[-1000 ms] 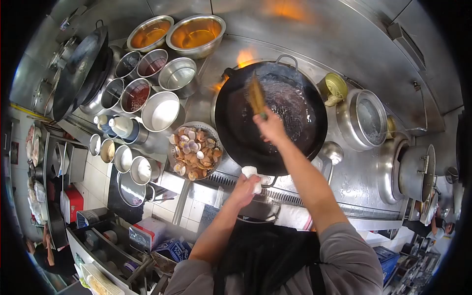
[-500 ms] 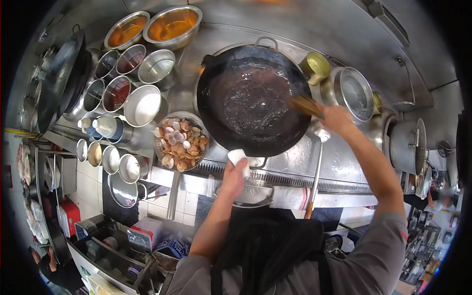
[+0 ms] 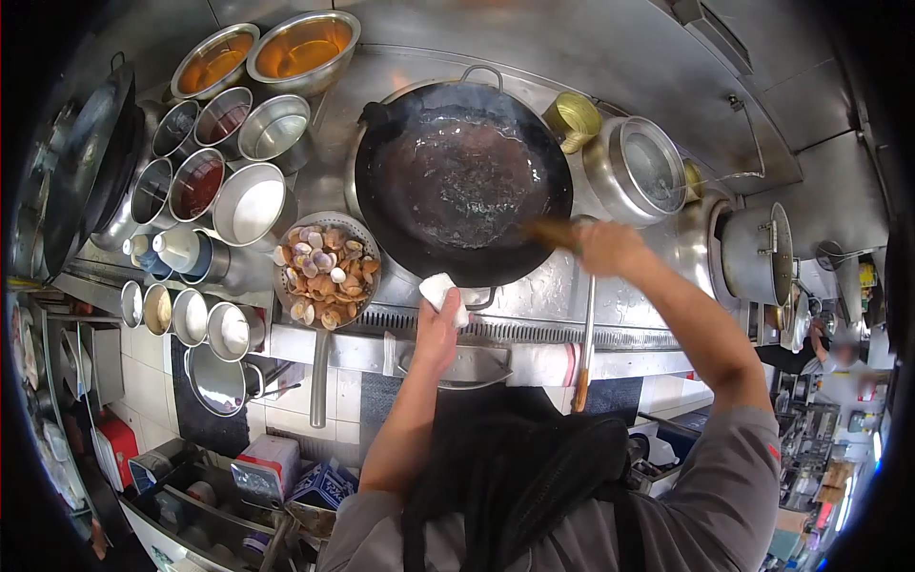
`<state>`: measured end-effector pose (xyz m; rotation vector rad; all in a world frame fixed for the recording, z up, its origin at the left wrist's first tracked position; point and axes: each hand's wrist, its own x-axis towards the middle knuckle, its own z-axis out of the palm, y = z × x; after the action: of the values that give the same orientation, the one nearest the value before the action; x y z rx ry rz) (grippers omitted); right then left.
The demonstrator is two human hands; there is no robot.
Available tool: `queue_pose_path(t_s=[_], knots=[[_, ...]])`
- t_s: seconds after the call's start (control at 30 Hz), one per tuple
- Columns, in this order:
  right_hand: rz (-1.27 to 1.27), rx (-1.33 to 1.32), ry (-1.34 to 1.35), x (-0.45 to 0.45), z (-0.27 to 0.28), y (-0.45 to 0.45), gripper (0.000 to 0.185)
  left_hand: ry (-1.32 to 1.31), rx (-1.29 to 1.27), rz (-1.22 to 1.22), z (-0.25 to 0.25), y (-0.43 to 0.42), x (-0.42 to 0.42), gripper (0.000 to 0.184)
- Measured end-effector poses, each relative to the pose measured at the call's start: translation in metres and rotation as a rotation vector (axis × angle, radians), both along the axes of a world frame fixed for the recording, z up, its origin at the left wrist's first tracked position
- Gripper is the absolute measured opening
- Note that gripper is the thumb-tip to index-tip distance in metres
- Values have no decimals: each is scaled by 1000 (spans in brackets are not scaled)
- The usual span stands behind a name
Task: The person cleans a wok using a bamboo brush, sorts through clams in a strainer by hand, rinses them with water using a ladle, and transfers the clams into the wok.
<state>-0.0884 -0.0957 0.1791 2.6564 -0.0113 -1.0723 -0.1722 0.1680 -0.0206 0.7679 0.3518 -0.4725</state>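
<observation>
A large black wok [image 3: 396, 229] with bubbling liquid [image 3: 467, 172] in it sits on the steel range. My right hand [image 3: 612, 250] grips a brown wok brush [image 3: 550, 234], its bristle end over the wok's right side. Motion blurs the brush a little. A folded white cloth [image 3: 438, 289] is held in my left hand [image 3: 438, 329] at the wok's near rim, just left of the near loop handle [image 3: 483, 300]. Whether the cloth presses on the rim, I cannot tell. To the left, clams [image 3: 329, 272] fill a perforated ladle [image 3: 320, 377] whose handle points toward me.
Steel pots of seasonings [image 3: 197, 191] and bowls of orange liquid [image 3: 305, 55] crowd the left side. A long-handled tool [image 3: 587, 334] lies across the range's front edge. On the right stand a golden tin [image 3: 575, 119] and a steel pot [image 3: 658, 170]. Another person [image 3: 843, 367] is far right.
My right hand has swept the brush toward me and slightly left within the wok. The whole view has shifted a little. My left hand still holds the cloth at the near rim.
</observation>
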Motion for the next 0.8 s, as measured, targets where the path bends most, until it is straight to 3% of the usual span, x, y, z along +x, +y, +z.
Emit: queue_pose_path(t_s=[0.07,0.17,0.2,0.27,0.37,0.47,0.53,0.6,0.7,0.73,0.8], knots=[[42,142,145,-15,6,26,58,-20,-2,-18,-4,1,4,26],[-184,297,99,-6,29,0,52,17,5,-24,-7,1,2,25],[-280,185,123,16,42,-9,52,49,10,-15,-5,-1,3,24],[43,-164,-351,53,-5,-75,60,78,-3,-29,-9,-3,10,21],[-66,8,-745,65,12,-53,63,16,39,-41,-23,-8,14,22],[-28,463,-915,37,-11,-29,65,40,86,40,-12,-6,9,21],[51,585,-733,11,-22,-6,65,47,85,-9,-16,-3,7,25],[43,480,-303,7,-28,-3,64,67,98,-32,-20,-1,10,29],[83,332,-250,41,-67,-43,63,-23,62,19,-29,-4,8,29],[-40,301,-332,58,-66,-38,61,65,38,-30,-13,1,10,28],[-89,467,-519,90,-107,-30,55,84,49,-70,-18,4,13,23]])
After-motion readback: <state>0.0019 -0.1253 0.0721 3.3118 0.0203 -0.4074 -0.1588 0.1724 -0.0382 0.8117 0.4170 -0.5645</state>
